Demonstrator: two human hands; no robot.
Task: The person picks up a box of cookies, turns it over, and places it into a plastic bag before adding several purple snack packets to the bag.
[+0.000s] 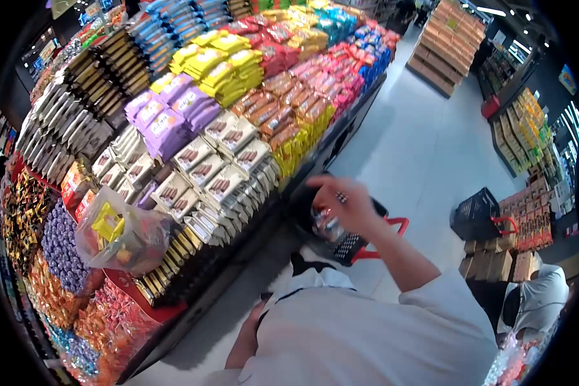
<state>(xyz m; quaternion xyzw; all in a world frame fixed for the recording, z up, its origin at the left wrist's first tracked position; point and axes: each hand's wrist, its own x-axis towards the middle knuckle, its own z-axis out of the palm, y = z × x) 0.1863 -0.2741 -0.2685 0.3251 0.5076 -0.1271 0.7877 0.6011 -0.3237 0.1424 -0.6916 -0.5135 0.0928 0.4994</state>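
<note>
My right hand (344, 202) is over a black shopping basket (302, 222) with red handles (383, 241). Its blurred fingers look parted, and I see nothing between them. Shiny wrapped items (327, 225) lie in the basket under the hand. My left hand (261, 310) hangs low beside my white shirt, near the display's edge; its fingers are mostly hidden. To the left, a clear plastic bag (135, 251) with a yellow packet (109, 222) inside rests on the candy display.
White packs with bar pictures (209, 170), purple packs (164, 125) and yellow packs (228, 61) are stacked on the display. Loose purple candies (64, 248) fill one section. Across the aisle, another black basket (476, 212) stands near a person in white (540, 296).
</note>
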